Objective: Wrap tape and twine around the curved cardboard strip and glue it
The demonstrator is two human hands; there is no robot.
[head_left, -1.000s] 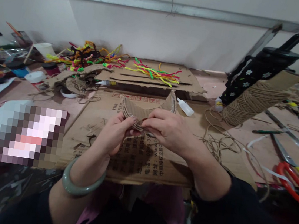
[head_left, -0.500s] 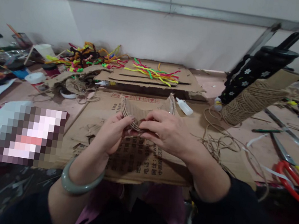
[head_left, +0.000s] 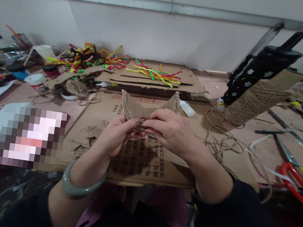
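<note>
A curved piece of corrugated cardboard, with two raised corners and layered edges, is held between my hands above a flat cardboard sheet. My left hand pinches its near edge from the left, thumb on top. From the right, my right hand grips the same edge, fingers bent close to my left thumb. Some of the edge is hidden behind my fingers. Just beyond the piece's right corner lies a small white squeeze bottle.
A twine cone leans beside a black flowered bottle, its loose strands trailing over the sheet. Scissors with red and yellow handles lie at right. Colourful pipe cleaners sit at the back. Paint jars stand at left.
The cardboard piece has been raised and tilted slightly, so more of its inner face shows. Both hands keep their hold, with the right fingers shifted a little upward.
</note>
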